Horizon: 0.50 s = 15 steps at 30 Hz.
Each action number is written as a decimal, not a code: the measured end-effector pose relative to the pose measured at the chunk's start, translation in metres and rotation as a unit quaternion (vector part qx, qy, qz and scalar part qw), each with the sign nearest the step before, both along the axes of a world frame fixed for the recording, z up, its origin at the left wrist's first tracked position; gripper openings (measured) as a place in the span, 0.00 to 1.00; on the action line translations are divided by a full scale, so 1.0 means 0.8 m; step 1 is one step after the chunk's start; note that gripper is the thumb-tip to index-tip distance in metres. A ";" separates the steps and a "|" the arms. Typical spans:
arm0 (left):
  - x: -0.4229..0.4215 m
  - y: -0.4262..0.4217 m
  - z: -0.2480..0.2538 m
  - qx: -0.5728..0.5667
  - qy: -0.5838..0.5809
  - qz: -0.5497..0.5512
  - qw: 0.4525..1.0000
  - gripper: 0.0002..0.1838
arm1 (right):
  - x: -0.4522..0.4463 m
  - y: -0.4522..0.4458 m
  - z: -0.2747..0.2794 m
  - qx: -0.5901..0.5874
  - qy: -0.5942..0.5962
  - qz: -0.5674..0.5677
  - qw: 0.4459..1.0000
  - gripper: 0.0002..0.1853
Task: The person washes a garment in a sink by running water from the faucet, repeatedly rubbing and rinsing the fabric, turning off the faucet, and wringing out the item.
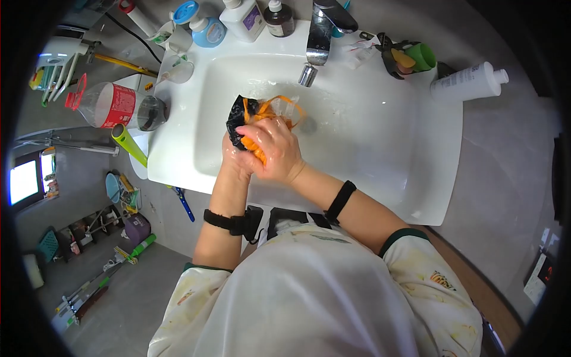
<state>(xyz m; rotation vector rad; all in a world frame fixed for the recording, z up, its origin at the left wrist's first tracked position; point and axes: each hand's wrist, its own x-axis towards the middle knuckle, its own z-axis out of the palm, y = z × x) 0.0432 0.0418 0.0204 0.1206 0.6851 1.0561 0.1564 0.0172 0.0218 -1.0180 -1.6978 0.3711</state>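
Both hands are closed together over the left part of the white sink (386, 149). Between them is a wet, crumpled orange and black bundle (236, 122), with thin orange straps looping out on its far side. Its exact kind is hard to make out. My left hand (233, 159) grips it from below and the left, mostly hidden under the other hand. Across the top, my right hand (275, 146) wraps its fingers around the orange part. Some clear, shiny material shows beside the straps. Water drops glisten on the skin.
A chrome faucet (319, 44) stands at the sink's far edge. Along the rim are a blue-capped bottle (208, 31), a white pump bottle (242, 21), a brown bottle (279, 19), a green cup (422, 57) and a tilted white bottle (470, 82). A large plastic bottle (119, 106) lies left.
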 end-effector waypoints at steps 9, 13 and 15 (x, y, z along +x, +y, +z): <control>0.019 -0.004 0.028 -0.014 0.369 0.123 0.921 0.15 | -0.007 0.015 -0.004 -0.275 0.143 0.004 0.951 0.13; 0.007 -0.012 0.019 0.017 0.436 0.066 0.897 0.17 | -0.011 0.026 -0.023 -0.401 0.226 0.036 0.887 0.20; 0.001 -0.022 0.006 -0.020 0.379 0.155 0.912 0.17 | -0.007 0.031 -0.010 -0.435 0.223 0.072 0.870 0.21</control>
